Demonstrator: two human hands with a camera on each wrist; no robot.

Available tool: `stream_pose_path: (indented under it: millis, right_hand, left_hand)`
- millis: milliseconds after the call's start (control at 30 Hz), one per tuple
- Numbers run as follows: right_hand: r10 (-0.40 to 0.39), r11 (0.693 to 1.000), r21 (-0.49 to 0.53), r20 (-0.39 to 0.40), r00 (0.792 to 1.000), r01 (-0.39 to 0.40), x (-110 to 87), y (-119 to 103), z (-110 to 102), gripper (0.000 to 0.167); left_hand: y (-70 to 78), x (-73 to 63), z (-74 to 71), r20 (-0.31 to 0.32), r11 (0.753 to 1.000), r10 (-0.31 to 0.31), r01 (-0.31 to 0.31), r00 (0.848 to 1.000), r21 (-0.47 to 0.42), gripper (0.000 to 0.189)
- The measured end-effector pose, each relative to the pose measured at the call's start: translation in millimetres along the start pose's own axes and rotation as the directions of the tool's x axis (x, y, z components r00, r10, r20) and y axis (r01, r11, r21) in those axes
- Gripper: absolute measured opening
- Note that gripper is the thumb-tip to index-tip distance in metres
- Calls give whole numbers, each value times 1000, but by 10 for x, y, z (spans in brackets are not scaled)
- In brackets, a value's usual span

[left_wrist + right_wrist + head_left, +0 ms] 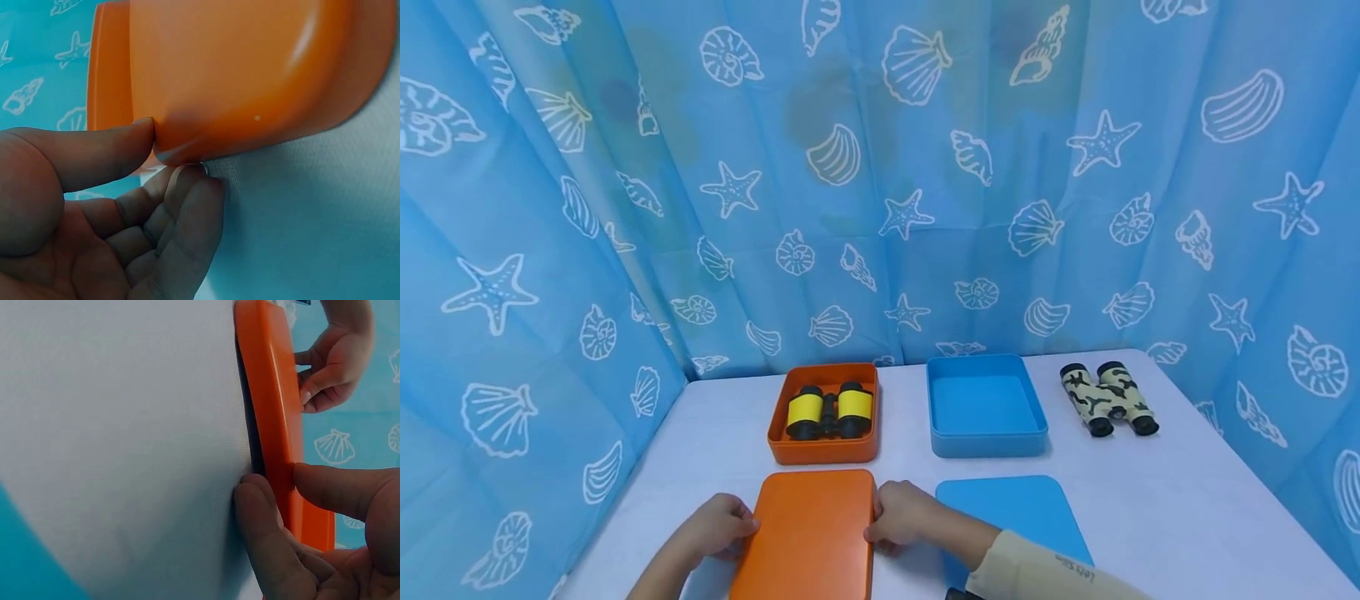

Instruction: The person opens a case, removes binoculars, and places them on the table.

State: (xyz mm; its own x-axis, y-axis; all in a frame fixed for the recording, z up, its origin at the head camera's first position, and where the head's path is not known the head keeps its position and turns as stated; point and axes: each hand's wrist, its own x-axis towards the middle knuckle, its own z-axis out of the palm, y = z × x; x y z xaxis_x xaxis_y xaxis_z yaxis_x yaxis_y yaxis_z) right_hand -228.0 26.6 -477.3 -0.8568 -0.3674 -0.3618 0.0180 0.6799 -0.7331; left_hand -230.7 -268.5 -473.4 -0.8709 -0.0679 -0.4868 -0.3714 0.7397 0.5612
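Hanging behind everything, a blue curtain (902, 208) with white shells backs a table (1195, 525) where two hands pinch an orange lid.
The orange lid (808, 533) lies in front of the orange box (823, 452), its near end cut off in the head view; a blue box (988, 446) stands to the right, and a blue lid (1011, 508) in front of it is partly covered by the right forearm in its cream sleeve (1045, 571). Camouflage binoculars (1108, 402) lie beyond the blue box; yellow-and-black binoculars (829, 414) sit inside the orange one. The left hand (718, 525) and right hand (901, 515) grip opposite sides of the orange lid. Only the right wrist view shows a dark strip under its side; only the left, a tiny pale speck (257, 118).
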Motion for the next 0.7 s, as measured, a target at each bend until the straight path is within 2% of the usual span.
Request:
stream_pose_path:
  millis: [133, 300, 400, 500, 567, 600, 700]
  right_hand:
    - [-22, 997, -77, -11, 1000, 22, -22, -30, 15, 21]
    - [-5, 986, -167, -30, 1000, 0, -29, -84, -22, 21]
    - [-15, 968, -250, -72, 997, -4, -1, -102, -113, 21]
    - [-53, 951, -308, -132, 990, 10, 44, -102, -243, 27]
    - [-90, 948, -315, -162, 983, 35, 78, -96, -325, 30]
    - [-110, 947, -318, -173, 979, 50, 93, -93, -360, 30]
    - [-163, 952, -289, -193, 968, 103, 139, -96, -432, 31]
  left_hand:
    - [6, 6, 16, -17, 999, -20, 20, 1000, 35, 13]
    - [44, 18, 14, -49, 994, -20, 25, 999, 106, 15]
    - [87, 42, -10, -85, 980, 4, 13, 996, 199, 20]
    - [155, 99, -58, -123, 957, 71, -33, 990, 288, 27]
    - [211, 157, -99, -158, 941, 141, -83, 977, 327, 33]
    - [238, 188, -116, -179, 928, 189, -115, 966, 355, 37]
    - [316, 272, -166, -227, 874, 333, -210, 915, 439, 56]
